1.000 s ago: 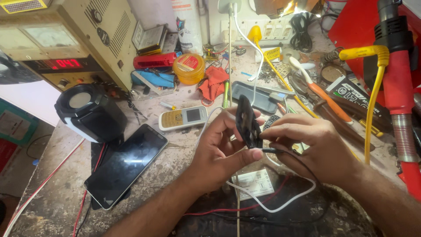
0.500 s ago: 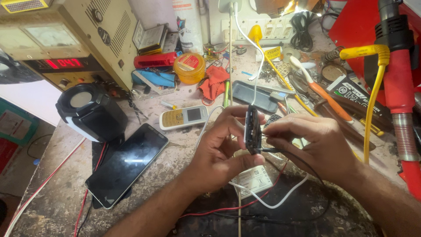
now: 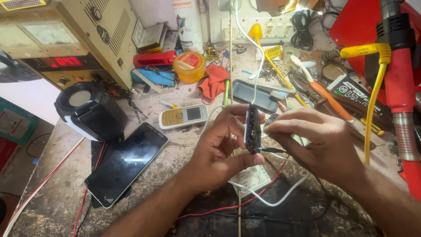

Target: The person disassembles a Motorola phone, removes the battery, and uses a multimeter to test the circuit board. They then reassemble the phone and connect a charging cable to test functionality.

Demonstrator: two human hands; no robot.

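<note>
— The desk (image 3: pixel 57 193)?
— Cluttered; a dark smartphone (image 3: pixel 127 169) lies at eight o'clock.
— The hands?
— Left hand (image 3: pixel 217 149) clenched on an upright black phone (image 3: pixel 252 129) at centre; right hand (image 3: pixel 315 140) pinches a black cable (image 3: pixel 302 160) at its base.

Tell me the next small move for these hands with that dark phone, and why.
Probably seat the black plug in the dark phone. The left hand holds the phone on edge, and the right hand pinches at its lower end where the plug meets it; whether it is fully in cannot be told.

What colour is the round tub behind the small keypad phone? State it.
Translucent orange-yellow tub with a red-and-white lid label; head view.
</note>
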